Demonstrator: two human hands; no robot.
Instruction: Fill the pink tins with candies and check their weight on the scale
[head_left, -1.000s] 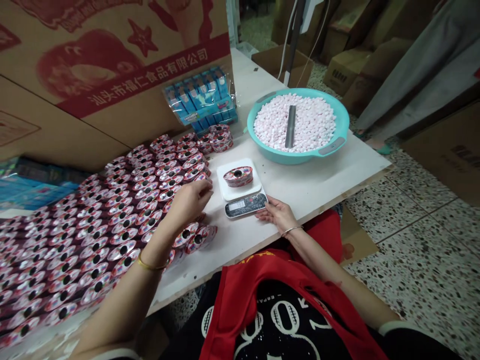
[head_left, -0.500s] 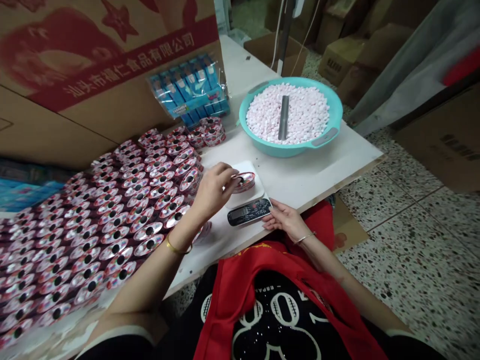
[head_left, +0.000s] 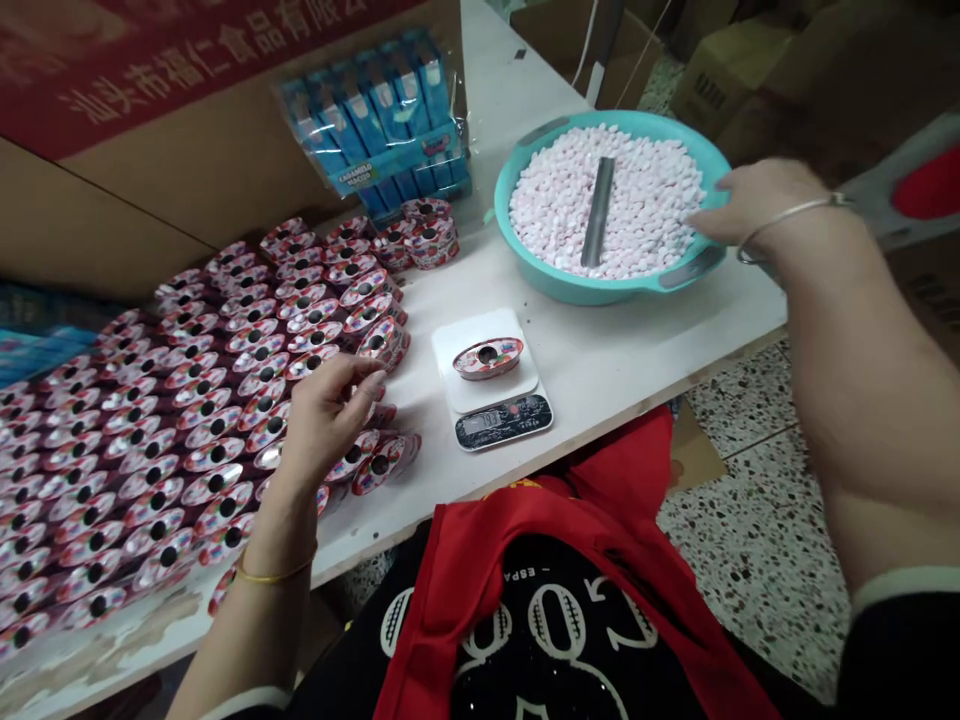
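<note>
Head view, right hand: at the right rim of the bowl, fingers bent onto the candies; cannot tell if they pinch any
Metal tube: in the candies just left of those fingers, long way pointing away from the person
Left hand: over the tins on the desk, fingers loosely curled, hold unclear
Open tin: on the scale, right of the left hand, which is nearer

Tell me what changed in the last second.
The right hand left the scale and rose to the rim of the basin. The left hand reached the tin on the scale, then drew back over the rows of tins. Tin, scale and basin stayed put.
</note>
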